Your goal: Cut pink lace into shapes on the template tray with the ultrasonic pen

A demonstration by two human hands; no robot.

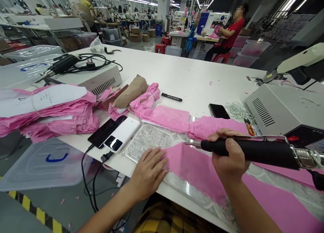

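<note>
My right hand (229, 158) is wrapped round the thick black handle of a handheld ultrasonic cutter (249, 152). Its thin metal tip points left and lies at the upper edge of a pink fabric piece (193, 169). My left hand (150, 174) rests flat with fingers stretched, the fingertips at the left end of that fabric. Beneath the fabric is a clear, patterned plastic sheet or board (149, 142). Small pink pieces (215, 125) lie in a row just beyond the cutter. More pink fabric (280, 199) extends to the lower right, partly behind my right forearm.
Bundled pink pieces (63, 108) stand at the left, near a phone (106, 130) and a white power bank (124, 133). A grey machine box (286, 108), orange-handled snips (249, 126) and another phone (219, 111) are at right. A black marker (172, 97) lies beyond. Co-workers sit farther off.
</note>
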